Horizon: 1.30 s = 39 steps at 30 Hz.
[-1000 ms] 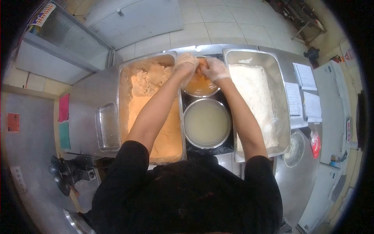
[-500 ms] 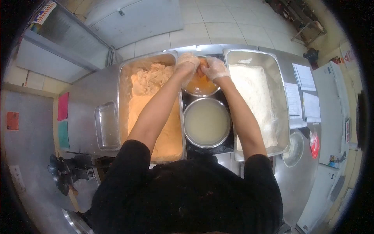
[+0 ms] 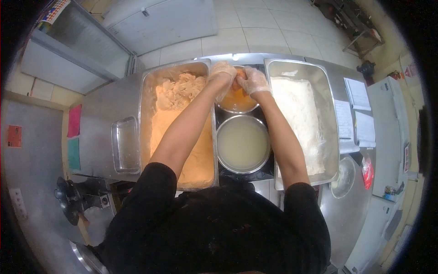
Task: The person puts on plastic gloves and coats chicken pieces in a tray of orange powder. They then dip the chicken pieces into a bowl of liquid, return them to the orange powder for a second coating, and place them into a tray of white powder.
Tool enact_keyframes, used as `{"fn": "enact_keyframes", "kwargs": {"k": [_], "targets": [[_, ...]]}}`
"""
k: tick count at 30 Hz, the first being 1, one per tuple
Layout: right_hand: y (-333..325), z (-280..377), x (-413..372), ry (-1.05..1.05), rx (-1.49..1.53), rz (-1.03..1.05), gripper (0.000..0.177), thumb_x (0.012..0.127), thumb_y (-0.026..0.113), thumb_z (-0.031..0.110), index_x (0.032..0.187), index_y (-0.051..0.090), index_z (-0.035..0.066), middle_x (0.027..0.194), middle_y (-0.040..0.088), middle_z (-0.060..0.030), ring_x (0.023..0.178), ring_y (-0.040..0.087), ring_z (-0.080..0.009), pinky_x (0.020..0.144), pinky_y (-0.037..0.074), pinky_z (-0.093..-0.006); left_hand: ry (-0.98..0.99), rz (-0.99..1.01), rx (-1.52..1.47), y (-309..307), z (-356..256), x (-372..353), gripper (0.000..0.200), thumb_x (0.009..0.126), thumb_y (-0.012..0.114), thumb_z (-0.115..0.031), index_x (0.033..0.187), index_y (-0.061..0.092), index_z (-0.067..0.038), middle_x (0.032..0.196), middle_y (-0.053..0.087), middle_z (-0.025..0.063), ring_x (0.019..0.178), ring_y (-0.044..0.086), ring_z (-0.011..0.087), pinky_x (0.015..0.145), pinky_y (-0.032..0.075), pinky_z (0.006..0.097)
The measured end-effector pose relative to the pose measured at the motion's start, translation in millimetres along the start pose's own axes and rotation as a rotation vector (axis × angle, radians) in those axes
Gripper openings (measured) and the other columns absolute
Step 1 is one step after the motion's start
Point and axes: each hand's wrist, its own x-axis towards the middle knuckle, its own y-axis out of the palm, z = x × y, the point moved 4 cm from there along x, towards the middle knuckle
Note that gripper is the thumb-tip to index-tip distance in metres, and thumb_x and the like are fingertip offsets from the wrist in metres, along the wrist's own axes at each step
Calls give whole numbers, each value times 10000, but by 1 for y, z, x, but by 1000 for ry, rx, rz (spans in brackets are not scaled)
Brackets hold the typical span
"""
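My left hand and my right hand, both in clear plastic gloves, meet over the far metal bowl. Between them they grip an orange-brown piece of food, which looks like meat; my fingers hide part of it. Orange liquid fills the bowl beneath. Nearer my body stands a round pot of cloudy, pale liquid. Left of the bowls is a deep steel pan with orange-tan powder and lumpy coated pieces. A second steel pan on the right contains white flour.
A small rectangular metal tray lies on the steel counter at left. Paper sheets, a clear round container and a red-and-white packet are at right. Beyond the counter, a white chest stands on the tiled floor.
Both hands stay over the orange liquid with the piece between them, shifting only slightly. The whole view has moved a little; pans and bowls are unchanged.
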Motion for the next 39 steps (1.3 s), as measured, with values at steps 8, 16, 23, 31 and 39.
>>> {"fn": "enact_keyframes", "kwargs": {"k": [8,16,23,31,39], "targets": [[-2,-12,11,-161,-198,-143,301,957,721,303,1046,704,16,993,740,-250,816,738,-377,764,575,-458,-143,80,-332,-34,-23,-28,238,787,698,-229,876,839,-58,1068,765,238,1051,747,364,916,581,442],[-11,-4,4,-38,24,-72,291,968,716,288,1009,699,0,788,738,-168,601,729,-277,653,575,-415,-73,9,-270,-38,-28,-33,214,814,653,-193,764,843,-108,1054,773,224,1014,758,331,889,589,427],[2,-16,1,-297,-202,-314,294,981,705,287,999,681,-5,798,729,-178,608,723,-279,639,569,-409,181,-142,146,4,-6,30,216,815,669,-211,767,838,-86,955,781,216,956,772,337,857,598,424],[0,-12,-1,-16,1,-115,339,978,676,348,1111,694,36,1086,721,-254,1054,681,-444,925,531,-517,156,-70,67,10,-1,12,248,571,861,-125,808,837,-56,941,777,229,969,769,340,875,594,425],[-4,-19,9,-97,-39,-147,306,991,708,303,1043,697,2,861,752,-184,632,738,-256,661,579,-396,55,-14,-22,-21,-19,-12,193,731,779,-263,841,841,-117,1118,753,217,1085,721,347,926,572,435]]}}
